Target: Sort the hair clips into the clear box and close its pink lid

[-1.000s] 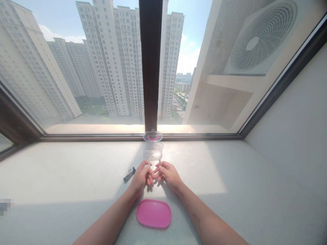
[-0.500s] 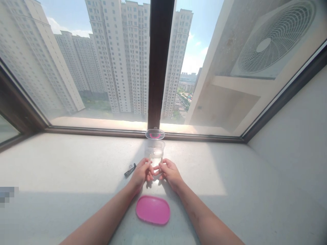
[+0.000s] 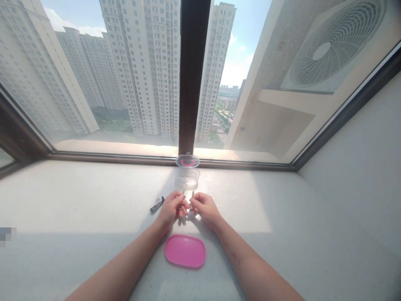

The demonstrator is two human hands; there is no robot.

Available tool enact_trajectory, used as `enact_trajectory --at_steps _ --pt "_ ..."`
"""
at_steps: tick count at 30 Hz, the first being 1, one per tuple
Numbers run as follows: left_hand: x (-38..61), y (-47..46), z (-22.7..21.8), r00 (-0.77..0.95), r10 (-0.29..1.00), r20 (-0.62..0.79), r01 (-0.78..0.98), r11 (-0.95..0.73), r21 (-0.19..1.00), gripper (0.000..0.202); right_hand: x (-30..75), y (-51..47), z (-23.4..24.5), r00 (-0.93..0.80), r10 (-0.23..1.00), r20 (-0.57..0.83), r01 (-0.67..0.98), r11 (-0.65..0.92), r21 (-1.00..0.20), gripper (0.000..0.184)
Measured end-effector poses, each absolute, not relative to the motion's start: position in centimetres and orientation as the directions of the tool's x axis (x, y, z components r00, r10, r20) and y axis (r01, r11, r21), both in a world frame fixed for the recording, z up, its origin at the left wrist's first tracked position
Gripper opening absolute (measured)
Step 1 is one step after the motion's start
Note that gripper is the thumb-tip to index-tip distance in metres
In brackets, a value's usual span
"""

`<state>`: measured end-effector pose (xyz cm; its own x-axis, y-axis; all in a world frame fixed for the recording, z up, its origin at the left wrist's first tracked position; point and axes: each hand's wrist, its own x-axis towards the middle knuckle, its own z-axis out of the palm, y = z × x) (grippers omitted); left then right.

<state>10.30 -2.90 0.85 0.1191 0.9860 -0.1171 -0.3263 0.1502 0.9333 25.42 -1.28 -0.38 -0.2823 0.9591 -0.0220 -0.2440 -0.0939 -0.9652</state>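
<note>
My left hand is closed in a pinch on a thin pale stick-like piece that points up and away from me. My right hand, pinched too, has a short pale stick-like piece upright between thumb and fingers. What kind of pieces they are is too small to tell. The fingers of the two hands nearly meet. Just beyond them stands a clear plastic box, its clear lid with a pink handle raised at the back. Nearer to me lies a pink oval tray.
Left of my left hand lies a small black object with a thin ring beside it. The pale sill ends at a dark window frame, with a white wall on the right.
My right hand has moved left, closer to my left hand, bringing its pale piece nearer to the other. The whole view has shifted slightly.
</note>
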Motion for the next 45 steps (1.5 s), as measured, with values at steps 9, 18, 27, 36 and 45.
enact_trajectory --at_steps 9,18,27,36,45 --pt "10.17 -2.83 0.95 0.082 0.993 -0.082 -0.329 0.104 0.938 0.023 25.43 -1.09 -0.54 -0.324 0.941 -0.092 -0.265 -0.184 -0.947 0.038" --pt "9.9 -2.61 0.65 0.036 0.996 -0.084 -0.287 0.09 0.954 0.028 25.17 -1.13 -0.27 -0.305 0.951 -0.05 -0.261 -0.134 -0.956 0.032" --pt "9.9 -2.53 0.92 0.06 0.989 -0.138 -0.299 0.15 0.942 0.022 25.16 -1.18 -0.22 -0.282 0.958 -0.045 -0.266 -0.123 -0.956 0.033" --pt "9.98 -2.74 1.27 0.095 0.989 -0.112 -0.273 0.134 0.953 0.025 25.41 -1.16 -0.26 -0.309 0.951 -0.025 -0.24 -0.103 -0.965 0.03" --pt "10.08 -2.77 1.22 0.111 0.987 -0.116 -0.254 0.141 0.957 0.025 25.41 -1.19 -0.05 -0.305 0.951 -0.047 -0.255 -0.129 -0.958 0.026"
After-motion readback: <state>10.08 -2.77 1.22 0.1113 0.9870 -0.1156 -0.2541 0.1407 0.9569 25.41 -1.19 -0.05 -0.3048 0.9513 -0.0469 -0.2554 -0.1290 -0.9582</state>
